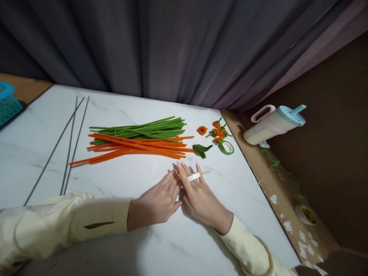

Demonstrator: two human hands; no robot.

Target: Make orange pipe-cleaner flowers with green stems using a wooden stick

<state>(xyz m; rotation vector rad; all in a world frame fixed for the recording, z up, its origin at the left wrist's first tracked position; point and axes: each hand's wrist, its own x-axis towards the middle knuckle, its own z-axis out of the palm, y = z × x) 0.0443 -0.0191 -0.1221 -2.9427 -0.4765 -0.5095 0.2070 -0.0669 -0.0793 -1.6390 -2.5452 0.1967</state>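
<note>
A white marble-patterned tabletop (120, 184) with a smooth, glossy surface carries everything. On it lies a bundle of long fuzzy orange pipe cleaners (135, 147), and just behind, touching it, a bundle of green pipe cleaners (143, 130) of the same soft texture. To the left lie three thin, straight dark wires (70, 145). The left hand (156, 203) rests flat on the tabletop, fingers stretched out together and holding nothing; its fingertips touch the right hand (201, 201). The right hand also lies flat, and a pale, flat wooden stick (198, 175) sits across its fingers, its thin end pointing right. Whether the fingers grip the stick, I cannot tell. Farther right are a small green tape roll (226, 147) and small orange curled flowers (217, 130).
</note>
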